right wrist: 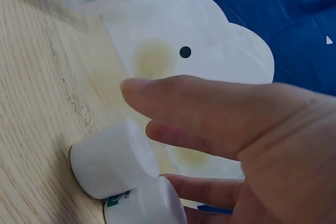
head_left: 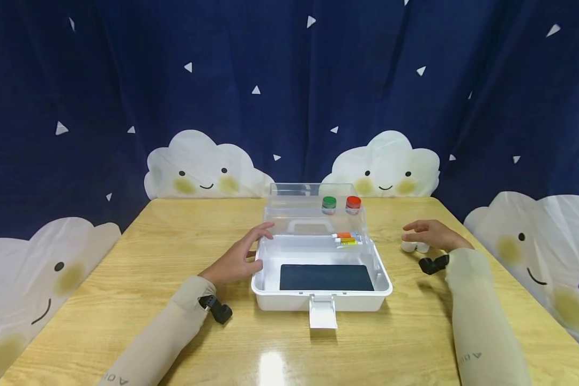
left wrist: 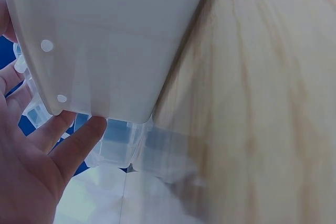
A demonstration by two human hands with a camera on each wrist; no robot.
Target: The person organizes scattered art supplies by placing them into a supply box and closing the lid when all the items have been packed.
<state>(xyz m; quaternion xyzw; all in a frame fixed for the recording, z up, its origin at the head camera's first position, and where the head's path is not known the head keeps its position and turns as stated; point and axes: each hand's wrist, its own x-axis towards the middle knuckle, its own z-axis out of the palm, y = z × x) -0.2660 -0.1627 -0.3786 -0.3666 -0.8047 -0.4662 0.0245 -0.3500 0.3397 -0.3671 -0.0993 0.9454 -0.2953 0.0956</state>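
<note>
A white storage box (head_left: 320, 303) with a clear lid (head_left: 313, 220) folded back stands in the middle of the table. My left hand (head_left: 241, 254) holds the box's left side, its thumb over the rim; in the left wrist view two fingertips (left wrist: 97, 124) touch the edge of the side wall. My right hand (head_left: 431, 235) hovers at two small white jars (right wrist: 113, 158) standing side by side, its fingers loosely bent and apart. In the right wrist view the lower fingers run behind the nearer jar (right wrist: 147, 205), which bears a green-marked label.
Inside the box lie a dark rectangular panel (head_left: 325, 277) and, at the back right, small orange- and yellow-labelled tubes (head_left: 346, 239). A green-lidded jar (head_left: 329, 202) and a red-lidded jar (head_left: 353, 202) stand behind the clear lid. The front latch (head_left: 323, 312) hangs down.
</note>
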